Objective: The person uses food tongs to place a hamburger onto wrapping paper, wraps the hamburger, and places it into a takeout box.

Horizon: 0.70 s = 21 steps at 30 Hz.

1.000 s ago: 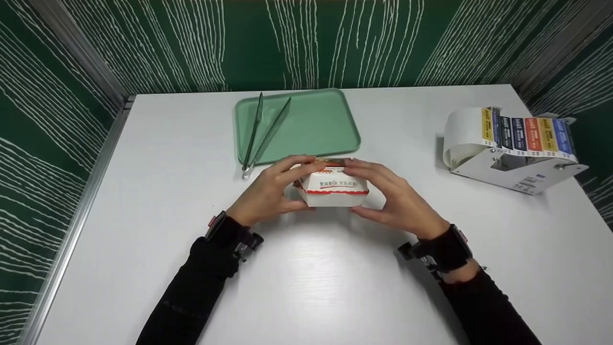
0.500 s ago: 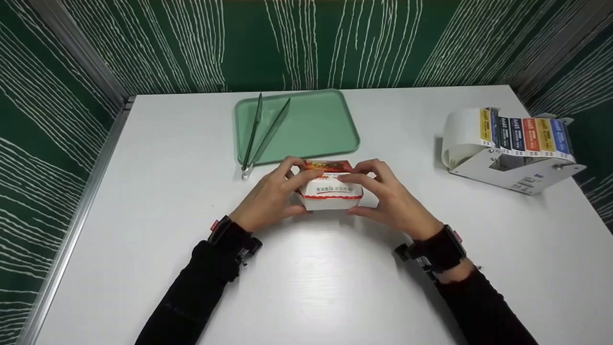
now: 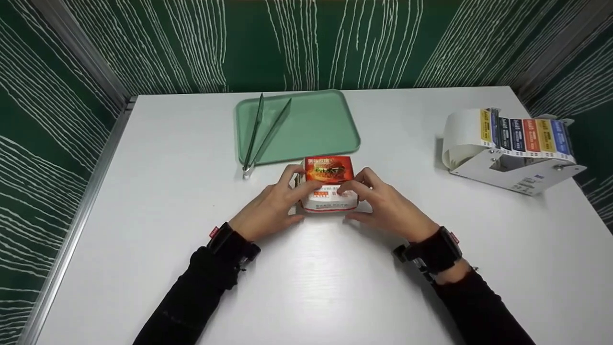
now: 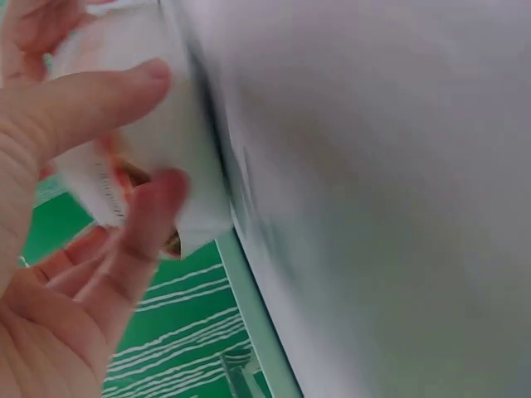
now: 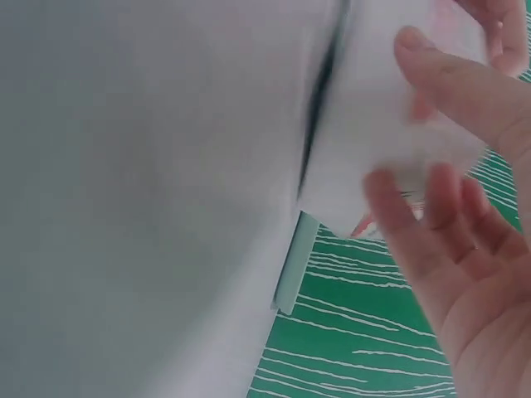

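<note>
Between my two hands sits a closed paper burger box (image 3: pixel 330 170), white with a red top panel that shows a burger picture. My left hand (image 3: pixel 268 211) holds its left side, index finger bent over the lid and thumb at the near lower edge. On the right side my right hand (image 3: pixel 392 208) holds it in much the same way. The left wrist view shows fingers and thumb against the white box wall (image 4: pixel 182 108). In the right wrist view the box (image 5: pixel 365 124) is blurred, with fingertips on or close to it. Its underside is low at the table.
Behind the box lies a green tray (image 3: pixel 321 127). Metal tongs (image 3: pixel 253 134) rest spread on its left side, their joined end over the front rim. At the right stands a white dispenser (image 3: pixel 512 167) with several rolls of coloured labels. A green wall closes off the back.
The box has tipped toward me and come down, so its red top panel now shows fully. Both hands have shifted slightly nearer with it. Tray, tongs and dispenser stay put.
</note>
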Available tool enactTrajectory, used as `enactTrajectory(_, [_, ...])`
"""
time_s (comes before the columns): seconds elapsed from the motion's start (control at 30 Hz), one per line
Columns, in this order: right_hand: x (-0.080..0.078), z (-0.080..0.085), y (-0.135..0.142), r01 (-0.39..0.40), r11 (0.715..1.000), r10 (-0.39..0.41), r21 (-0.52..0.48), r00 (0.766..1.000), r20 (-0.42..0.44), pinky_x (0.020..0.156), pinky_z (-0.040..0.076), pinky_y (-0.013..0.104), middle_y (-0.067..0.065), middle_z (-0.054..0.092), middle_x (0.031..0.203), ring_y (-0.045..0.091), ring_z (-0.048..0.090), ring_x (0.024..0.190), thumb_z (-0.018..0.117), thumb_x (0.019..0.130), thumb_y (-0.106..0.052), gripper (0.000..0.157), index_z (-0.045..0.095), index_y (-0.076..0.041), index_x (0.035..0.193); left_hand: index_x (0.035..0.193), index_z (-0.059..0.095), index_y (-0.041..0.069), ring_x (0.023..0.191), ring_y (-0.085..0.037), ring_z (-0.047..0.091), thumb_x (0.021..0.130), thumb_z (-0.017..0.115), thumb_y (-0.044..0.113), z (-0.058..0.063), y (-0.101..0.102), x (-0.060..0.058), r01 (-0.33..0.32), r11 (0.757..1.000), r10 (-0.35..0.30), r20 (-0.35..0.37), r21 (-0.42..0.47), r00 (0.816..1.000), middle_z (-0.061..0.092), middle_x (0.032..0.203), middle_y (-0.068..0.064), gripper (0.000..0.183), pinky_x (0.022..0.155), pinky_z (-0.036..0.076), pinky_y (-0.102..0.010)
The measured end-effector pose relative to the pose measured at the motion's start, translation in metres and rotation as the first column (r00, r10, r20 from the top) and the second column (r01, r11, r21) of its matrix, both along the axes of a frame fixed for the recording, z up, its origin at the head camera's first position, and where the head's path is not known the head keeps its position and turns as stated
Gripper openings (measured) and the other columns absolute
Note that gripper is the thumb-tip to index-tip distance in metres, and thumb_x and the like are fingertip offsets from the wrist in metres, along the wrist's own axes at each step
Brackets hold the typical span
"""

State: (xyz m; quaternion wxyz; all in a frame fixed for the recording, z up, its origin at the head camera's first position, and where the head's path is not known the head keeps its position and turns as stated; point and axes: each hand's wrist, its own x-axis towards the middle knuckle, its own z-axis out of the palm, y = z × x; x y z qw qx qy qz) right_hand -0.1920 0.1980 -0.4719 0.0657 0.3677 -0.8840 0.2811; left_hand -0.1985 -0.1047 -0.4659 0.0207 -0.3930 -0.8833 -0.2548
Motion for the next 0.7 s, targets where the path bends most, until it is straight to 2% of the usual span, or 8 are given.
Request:
enactTrajectory(0.3, [0.001, 0.004, 0.004, 0.001, 1.000, 0.000, -0.004, 0.999, 0.048, 0.076, 0.059, 0.033, 0.001, 0.059, 0.112, 0.015, 0.063, 0.094, 0.093, 0.086, -0.020, 0.049, 0.070, -0.020, 0.129, 0.157, 0.048, 0.029, 0.079, -0.016, 0.066, 0.091, 0.087, 0.016, 0.003, -0.003, 0.004, -0.019, 0.999, 0.020, 0.044, -0.029, 0.999, 0.039, 0.152, -0.009, 0.077, 0.069, 0.059, -0.027])
enactTrajectory(0.47, [0.000, 0.010, 0.005, 0.013, 1.000, -0.013, -0.005, 1.000, 0.003, 0.067, 0.053, 0.027, 0.004, 0.060, 0.102, 0.019, 0.061, 0.082, 0.092, 0.088, -0.023, 0.044, 0.071, -0.017, 0.126, 0.153, 0.052, 0.028, 0.071, -0.014, 0.062, 0.091, 0.087, 0.021, 0.006, -0.003, 0.004, -0.032, 0.999, 0.032, -0.010, -0.027, 0.999, 0.043, 0.147, -0.009, 0.072, 0.063, 0.055, -0.025])
enactTrajectory(0.7, [-0.004, 0.012, 0.010, 0.040, 0.999, -0.041, -0.029, 0.998, -0.041, 0.063, 0.049, 0.024, 0.006, 0.059, 0.091, 0.013, 0.057, 0.076, 0.088, 0.091, -0.019, 0.036, 0.072, -0.017, 0.124, 0.148, 0.057, 0.025, 0.067, -0.014, 0.056, 0.091, 0.088, 0.023, 0.014, -0.006, 0.002, -0.050, 0.999, 0.049, -0.069, -0.007, 0.996, 0.047, 0.139, -0.009, 0.065, 0.057, 0.050, -0.026])
